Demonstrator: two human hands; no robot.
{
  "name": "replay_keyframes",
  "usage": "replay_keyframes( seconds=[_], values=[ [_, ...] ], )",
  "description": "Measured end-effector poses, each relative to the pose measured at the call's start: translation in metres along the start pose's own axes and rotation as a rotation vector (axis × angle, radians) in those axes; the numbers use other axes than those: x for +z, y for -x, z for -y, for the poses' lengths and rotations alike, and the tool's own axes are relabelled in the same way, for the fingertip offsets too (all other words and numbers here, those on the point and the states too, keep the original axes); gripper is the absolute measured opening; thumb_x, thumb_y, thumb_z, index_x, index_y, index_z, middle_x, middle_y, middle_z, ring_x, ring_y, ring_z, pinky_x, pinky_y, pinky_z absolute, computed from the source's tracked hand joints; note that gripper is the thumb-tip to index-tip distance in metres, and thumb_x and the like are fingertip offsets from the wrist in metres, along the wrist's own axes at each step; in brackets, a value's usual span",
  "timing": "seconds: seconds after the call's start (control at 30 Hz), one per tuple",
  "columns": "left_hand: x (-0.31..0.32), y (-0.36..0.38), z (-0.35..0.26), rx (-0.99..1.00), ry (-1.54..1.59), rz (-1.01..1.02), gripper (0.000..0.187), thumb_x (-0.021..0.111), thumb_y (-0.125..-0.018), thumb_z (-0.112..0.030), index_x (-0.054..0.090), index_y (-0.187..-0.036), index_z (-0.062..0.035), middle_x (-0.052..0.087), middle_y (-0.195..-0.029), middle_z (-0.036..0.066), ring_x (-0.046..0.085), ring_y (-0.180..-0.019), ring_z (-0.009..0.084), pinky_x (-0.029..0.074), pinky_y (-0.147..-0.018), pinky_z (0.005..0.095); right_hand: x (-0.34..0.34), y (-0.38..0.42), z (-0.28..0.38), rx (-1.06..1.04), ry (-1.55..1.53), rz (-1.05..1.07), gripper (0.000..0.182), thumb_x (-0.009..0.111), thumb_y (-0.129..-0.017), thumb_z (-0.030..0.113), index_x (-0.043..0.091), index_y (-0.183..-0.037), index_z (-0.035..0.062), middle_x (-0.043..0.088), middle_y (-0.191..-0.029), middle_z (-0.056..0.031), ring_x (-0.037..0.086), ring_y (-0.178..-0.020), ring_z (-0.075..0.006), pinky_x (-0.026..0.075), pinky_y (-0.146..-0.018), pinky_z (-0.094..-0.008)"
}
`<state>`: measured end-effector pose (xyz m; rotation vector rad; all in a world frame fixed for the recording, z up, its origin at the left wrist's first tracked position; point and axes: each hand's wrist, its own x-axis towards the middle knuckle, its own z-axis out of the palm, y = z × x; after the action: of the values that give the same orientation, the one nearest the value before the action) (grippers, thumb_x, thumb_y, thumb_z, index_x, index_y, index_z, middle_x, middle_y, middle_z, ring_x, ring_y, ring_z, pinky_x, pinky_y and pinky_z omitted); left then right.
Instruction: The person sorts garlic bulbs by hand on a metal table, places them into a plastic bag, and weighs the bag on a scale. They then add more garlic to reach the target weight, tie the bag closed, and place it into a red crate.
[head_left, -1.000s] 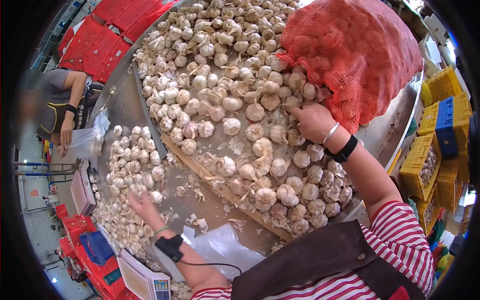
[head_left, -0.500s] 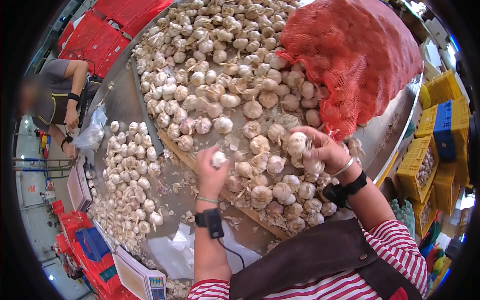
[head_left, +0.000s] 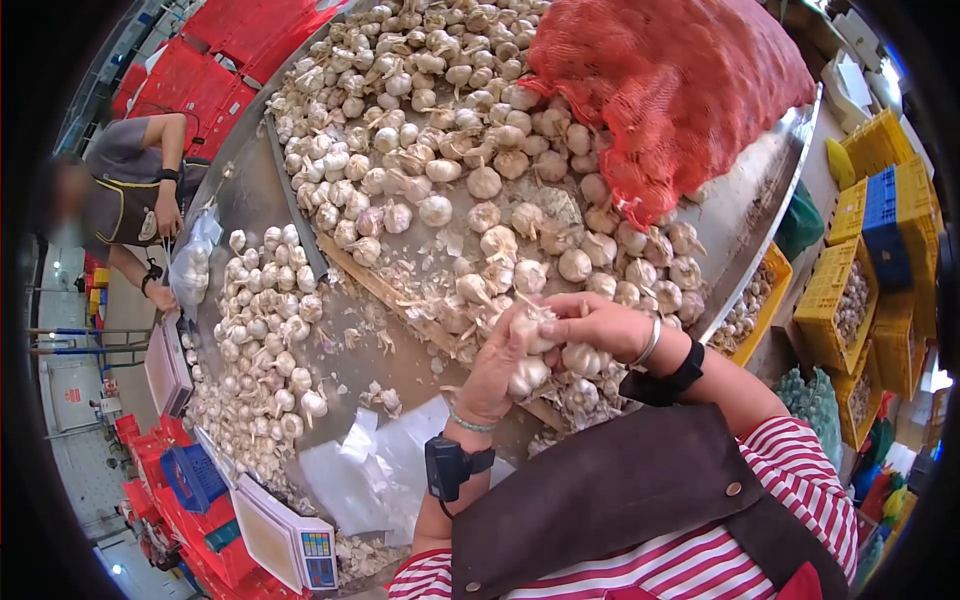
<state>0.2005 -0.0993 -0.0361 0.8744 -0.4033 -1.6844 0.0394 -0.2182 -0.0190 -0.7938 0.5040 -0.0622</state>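
Both hands meet low over the near edge of the garlic pile. My left hand [head_left: 490, 375] is closed around a garlic bulb [head_left: 532, 328], and another bulb [head_left: 527, 377] shows at its fingers. From the right, my right hand [head_left: 608, 328] pinches at the top of the held bulb with thumb and fingers. More garlic [head_left: 585, 359] shows just under the right palm, partly covered by that hand. Loose bulbs [head_left: 530, 275] and papery skins lie on the metal table [head_left: 355, 395] around them.
A wooden strip [head_left: 385, 295] divides the large pile from a smaller heap of whiter bulbs [head_left: 265, 330]. A red mesh sack [head_left: 690, 90] rests at the back right. White plastic bags [head_left: 370, 470] and a scale [head_left: 280, 540] are near left. A co-worker [head_left: 130, 190] holds a plastic bag.
My left hand has moved right and toward me, and my right hand slightly left and down, so they now meet at one bulb. The view has shifted slightly.
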Motion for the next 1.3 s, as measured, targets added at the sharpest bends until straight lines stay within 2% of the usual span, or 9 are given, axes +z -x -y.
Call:
replay_keyframes(
  seconds=[0.13,0.27,0.47,0.63,0.73,0.8,0.93,1.13,1.3],
  values=[
    [0.015,0.009,0.009,-0.059,0.019,0.006,0.066,0.060,-0.092,-0.041,0.032,-0.141,-0.0071,0.054,-0.121,0.014,0.059,-0.104,0.0205,0.051,-0.088,0.0300,0.011,0.034,-0.014,-0.096,-0.064,-0.092,0.048,0.056,-0.096,0.032,0.048,-0.130,-0.0001,0.066,-0.101,-0.0105,0.067,-0.085,-0.0158,0.054,-0.073,-0.0269],
    [-0.002,0.022,0.029,-0.051,0.415,0.167,0.052,0.056,-0.094,-0.037,0.042,-0.132,-0.0035,0.054,-0.122,0.022,0.065,-0.093,0.0282,0.060,-0.064,0.0343,-0.006,0.080,-0.035,-0.198,-0.357,-0.160,0.053,0.049,-0.099,0.038,0.045,-0.133,-0.0020,0.066,-0.103,-0.0160,0.067,-0.088,-0.0193,0.055,-0.076,-0.0299],
    [-0.088,0.064,-0.037,0.143,0.423,-0.226,0.043,0.056,-0.092,-0.040,0.055,-0.117,-0.0047,0.066,-0.095,0.009,0.066,-0.070,0.0198,0.058,-0.053,0.0299,-0.068,0.190,-0.082,-0.456,-0.622,-0.559,0.030,0.061,-0.091,0.022,0.057,-0.109,-0.0013,0.066,-0.095,-0.0124,0.068,-0.080,-0.0202,0.059,-0.066,-0.0328],
    [-0.188,0.095,-0.134,0.560,-0.294,-1.109,0.038,0.057,-0.092,-0.031,0.056,-0.113,0.0016,0.064,-0.097,0.008,0.062,-0.079,0.0189,0.054,-0.073,0.0329,-0.227,0.278,-0.150,-0.702,-0.836,-0.948,0.043,0.061,-0.090,0.042,0.057,-0.108,0.0036,0.067,-0.095,-0.0137,0.066,-0.076,-0.0263,0.058,-0.061,-0.0308],
    [-0.205,0.082,-0.146,0.763,-1.085,-1.299,0.037,0.061,-0.091,-0.023,0.056,-0.116,0.0044,0.062,-0.105,0.011,0.060,-0.088,0.0206,0.050,-0.082,0.0315,-0.230,0.303,-0.133,-0.678,-1.145,-1.192,0.049,0.064,-0.090,0.035,0.053,-0.126,0.0043,0.063,-0.113,-0.0120,0.058,-0.109,-0.0296,0.049,-0.093,-0.0414],
    [-0.111,0.062,-0.112,0.626,-1.152,-0.982,0.037,0.066,-0.087,-0.018,0.058,-0.116,0.0037,0.061,-0.111,0.011,0.058,-0.100,0.0199,0.048,-0.086,0.0314,-0.227,0.283,-0.119,-0.721,-1.091,-1.084,0.046,0.064,-0.089,0.031,0.054,-0.125,0.0046,0.063,-0.115,-0.0080,0.053,-0.116,-0.0259,0.041,-0.101,-0.0410],
    [-0.009,0.010,-0.025,0.680,-1.719,-0.119,0.040,0.071,-0.075,-0.011,0.062,-0.114,-0.0049,0.063,-0.107,0.011,0.059,-0.102,0.0272,0.046,-0.089,0.0375,-0.121,0.167,-0.034,-0.574,0.074,-1.091,0.038,0.068,-0.086,0.021,0.059,-0.119,0.0037,0.064,-0.111,-0.0070,0.062,-0.095,-0.0172,0.049,-0.083,-0.0265],
    [0.005,-0.037,0.016,0.536,-1.946,-0.110,0.046,0.070,-0.078,-0.014,0.052,-0.119,-0.0083,0.062,-0.104,0.013,0.061,-0.094,0.0292,0.049,-0.079,0.0433,-0.052,0.024,-0.005,-0.262,1.712,-0.554,0.028,0.057,-0.070,0.001,0.063,-0.097,0.0039,0.065,-0.096,-0.0166,0.062,-0.094,-0.0355,0.050,-0.081,-0.0448],
    [0.000,0.002,-0.034,0.402,-0.196,-0.332,0.024,0.063,-0.087,-0.017,0.054,-0.109,-0.0115,0.060,-0.101,0.011,0.062,-0.093,0.0236,0.054,-0.072,0.0388,-0.056,-0.011,-0.010,0.083,1.836,-0.370,0.022,0.062,-0.068,0.007,0.062,-0.090,0.0041,0.065,-0.090,-0.0165,0.063,-0.090,-0.0357,0.050,-0.077,-0.0455]
  ],
)
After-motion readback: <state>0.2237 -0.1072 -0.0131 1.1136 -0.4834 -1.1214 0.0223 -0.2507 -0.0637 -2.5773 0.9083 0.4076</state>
